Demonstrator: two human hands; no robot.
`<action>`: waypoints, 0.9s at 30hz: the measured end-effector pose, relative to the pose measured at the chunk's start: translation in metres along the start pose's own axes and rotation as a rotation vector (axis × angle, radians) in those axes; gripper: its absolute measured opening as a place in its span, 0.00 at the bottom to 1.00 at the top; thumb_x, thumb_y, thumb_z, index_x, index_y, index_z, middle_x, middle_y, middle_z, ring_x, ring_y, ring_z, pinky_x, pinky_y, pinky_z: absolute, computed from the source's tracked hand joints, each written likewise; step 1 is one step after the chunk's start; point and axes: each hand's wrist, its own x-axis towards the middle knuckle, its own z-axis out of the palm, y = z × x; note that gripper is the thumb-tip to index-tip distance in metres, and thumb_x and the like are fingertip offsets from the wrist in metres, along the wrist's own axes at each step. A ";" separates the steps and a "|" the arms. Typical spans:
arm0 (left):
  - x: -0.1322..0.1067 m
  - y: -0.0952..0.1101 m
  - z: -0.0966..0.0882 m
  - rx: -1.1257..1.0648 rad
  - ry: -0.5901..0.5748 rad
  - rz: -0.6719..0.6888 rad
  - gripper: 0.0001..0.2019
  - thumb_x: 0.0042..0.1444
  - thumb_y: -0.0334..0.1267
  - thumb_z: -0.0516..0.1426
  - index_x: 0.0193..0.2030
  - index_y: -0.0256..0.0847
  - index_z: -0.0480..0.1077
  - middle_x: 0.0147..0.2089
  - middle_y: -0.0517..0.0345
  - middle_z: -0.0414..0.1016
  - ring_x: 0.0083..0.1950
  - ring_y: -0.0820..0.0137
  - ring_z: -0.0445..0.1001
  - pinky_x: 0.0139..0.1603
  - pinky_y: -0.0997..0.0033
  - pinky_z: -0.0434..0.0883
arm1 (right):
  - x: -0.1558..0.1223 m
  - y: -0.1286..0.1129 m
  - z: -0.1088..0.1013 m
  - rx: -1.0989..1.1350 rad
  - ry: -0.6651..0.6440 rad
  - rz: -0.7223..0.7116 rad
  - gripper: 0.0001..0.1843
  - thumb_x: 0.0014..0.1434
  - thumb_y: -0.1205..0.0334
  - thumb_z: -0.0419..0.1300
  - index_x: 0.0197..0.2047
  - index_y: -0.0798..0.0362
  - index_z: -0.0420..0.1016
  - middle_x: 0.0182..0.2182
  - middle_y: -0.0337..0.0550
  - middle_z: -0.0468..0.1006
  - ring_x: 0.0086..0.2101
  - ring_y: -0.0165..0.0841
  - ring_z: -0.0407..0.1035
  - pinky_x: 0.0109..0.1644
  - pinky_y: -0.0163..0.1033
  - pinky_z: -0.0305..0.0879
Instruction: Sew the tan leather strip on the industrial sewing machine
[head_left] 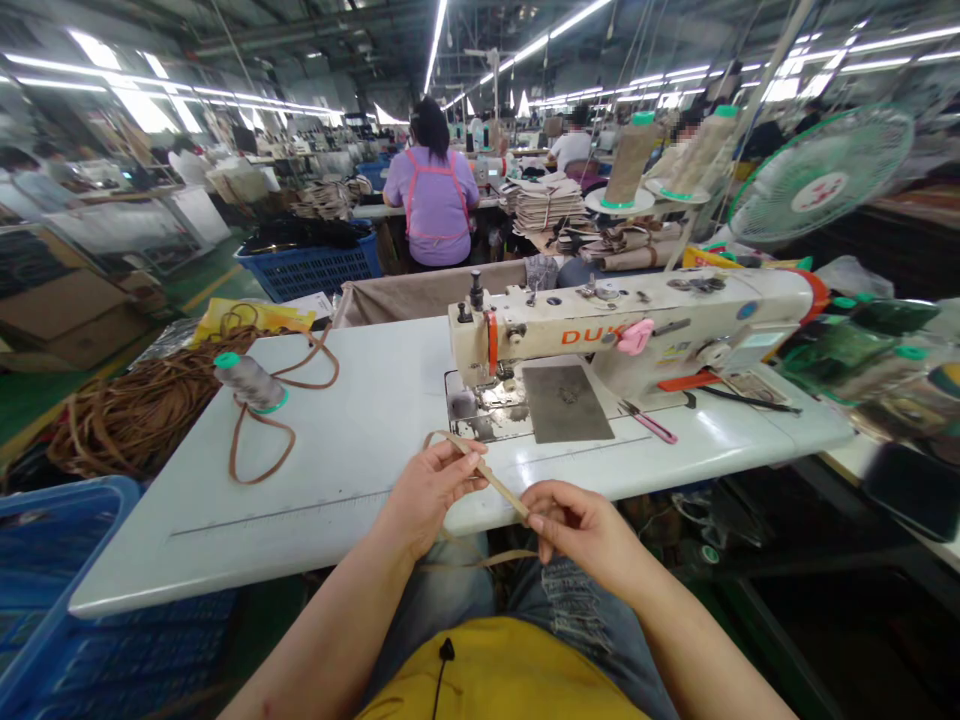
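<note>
A thin beige strap runs between my two hands at the near edge of the white sewing table. My left hand pinches one end of it, where the strap loops up. My right hand pinches the other end, and the strap's tail hangs down over my lap. Just beyond the hands stands a cream sewing machine with its needle plate close to my left hand.
A grey thread cone and brown cords lie on the table's left. Pink snips lie by the machine. A blue crate sits lower left, a fan upper right. A person in a purple top sits ahead.
</note>
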 end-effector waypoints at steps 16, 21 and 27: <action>0.016 -0.001 -0.015 0.401 0.025 0.193 0.16 0.50 0.51 0.71 0.38 0.41 0.84 0.39 0.53 0.83 0.42 0.63 0.74 0.47 0.67 0.69 | 0.011 -0.012 0.007 -0.117 -0.287 -0.148 0.10 0.67 0.54 0.67 0.39 0.52 0.83 0.39 0.40 0.74 0.24 0.24 0.74 0.28 0.30 0.72; 0.020 0.002 -0.017 0.420 -0.016 0.159 0.15 0.50 0.49 0.70 0.38 0.40 0.83 0.38 0.53 0.82 0.42 0.63 0.74 0.47 0.66 0.68 | 0.015 -0.019 0.009 -0.302 -0.364 -0.166 0.07 0.67 0.67 0.62 0.46 0.50 0.80 0.43 0.39 0.76 0.26 0.22 0.75 0.32 0.29 0.71; 0.022 0.006 -0.022 0.438 -0.137 0.122 0.28 0.53 0.45 0.69 0.59 0.38 0.75 0.32 0.62 0.74 0.38 0.68 0.72 0.45 0.68 0.67 | 0.022 -0.021 0.010 -0.580 -0.292 -0.431 0.03 0.67 0.66 0.65 0.43 0.49 0.78 0.41 0.40 0.78 0.33 0.28 0.74 0.38 0.33 0.71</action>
